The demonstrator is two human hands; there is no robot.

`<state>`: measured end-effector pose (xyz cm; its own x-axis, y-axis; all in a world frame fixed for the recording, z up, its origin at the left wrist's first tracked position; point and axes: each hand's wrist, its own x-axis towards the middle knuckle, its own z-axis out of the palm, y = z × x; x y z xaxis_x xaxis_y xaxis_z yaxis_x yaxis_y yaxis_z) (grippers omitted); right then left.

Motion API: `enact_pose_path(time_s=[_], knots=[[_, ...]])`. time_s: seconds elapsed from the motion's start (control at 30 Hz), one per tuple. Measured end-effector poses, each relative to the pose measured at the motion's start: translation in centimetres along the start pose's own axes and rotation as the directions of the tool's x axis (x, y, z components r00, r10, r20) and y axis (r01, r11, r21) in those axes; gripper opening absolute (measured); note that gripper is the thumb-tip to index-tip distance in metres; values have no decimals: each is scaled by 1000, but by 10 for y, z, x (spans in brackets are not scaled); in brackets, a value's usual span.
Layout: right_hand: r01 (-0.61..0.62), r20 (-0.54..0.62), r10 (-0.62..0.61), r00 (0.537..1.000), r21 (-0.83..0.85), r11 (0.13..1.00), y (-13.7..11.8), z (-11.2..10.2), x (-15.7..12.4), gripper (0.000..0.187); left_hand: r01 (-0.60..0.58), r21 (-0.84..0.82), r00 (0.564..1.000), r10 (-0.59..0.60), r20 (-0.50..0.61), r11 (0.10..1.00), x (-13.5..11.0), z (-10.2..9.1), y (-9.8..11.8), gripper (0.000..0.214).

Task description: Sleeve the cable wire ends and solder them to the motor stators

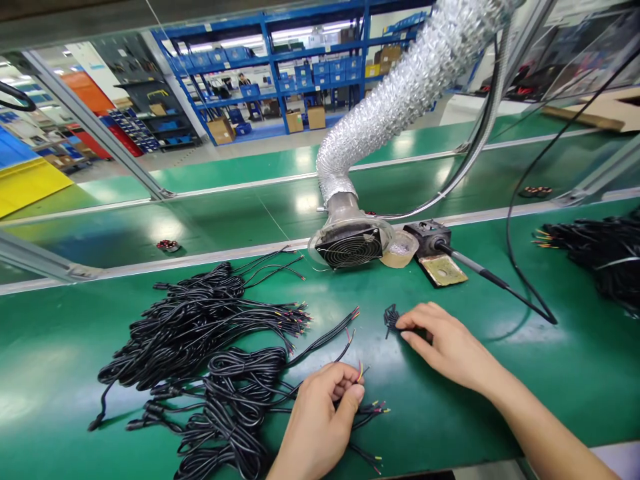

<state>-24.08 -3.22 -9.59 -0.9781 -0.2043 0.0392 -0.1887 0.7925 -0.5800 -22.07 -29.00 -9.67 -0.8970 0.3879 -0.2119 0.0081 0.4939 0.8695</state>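
Observation:
My left hand (320,417) pinches a black cable near its stripped end. Yellow and red wire tips (360,372) stick out past the thumb and index finger. At a small heap of short black tubes (391,316), which look like heat-shrink pieces, is my right hand (443,340). Its thumb and index finger nearly meet at the heap's right edge, closed on a piece that the fingers mostly hide. Coiled black cables (247,373) lie under and left of my left hand, their coloured wire ends pointing right. Behind them is a larger pile of similar cables (200,333).
A fume extractor (350,248) on a silver duct (380,107) stands behind my hands. Right of it are a tape roll (400,249) and a soldering iron (470,265) in its holder, over a yellow sponge (444,271). More black cables (595,250) lie at far right.

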Motion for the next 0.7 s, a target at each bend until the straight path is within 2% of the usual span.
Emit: enact_pose_path(time_s=[0.13, 0.23, 0.4, 0.57, 0.7], knots=[[32, 5, -32, 999, -128, 991, 12, 5, 14, 8, 32, -37, 999, -32, 1, 999, 1, 1, -2, 16], [37, 34, -33, 999, -123, 992, 11, 7, 15, 9, 40, -80, 999, -40, 1, 996, 2, 3, -5, 23], [4, 13, -3, 1000, -63, 998, 7, -1, 10, 14, 37, -174, 999, -42, -27, 984, 4, 6, -11, 25], [-11, 10, 11, 1000, 32, 999, -17, -9, 3, 15, 46, -237, 997, -60, -54, 971, 5, 7, -14, 21], [65, 177, -93, 980, 161, 985, -48, 2, -2, 14, 24, -223, 997, -38, -61, 974, 4, 6, -15, 17]])
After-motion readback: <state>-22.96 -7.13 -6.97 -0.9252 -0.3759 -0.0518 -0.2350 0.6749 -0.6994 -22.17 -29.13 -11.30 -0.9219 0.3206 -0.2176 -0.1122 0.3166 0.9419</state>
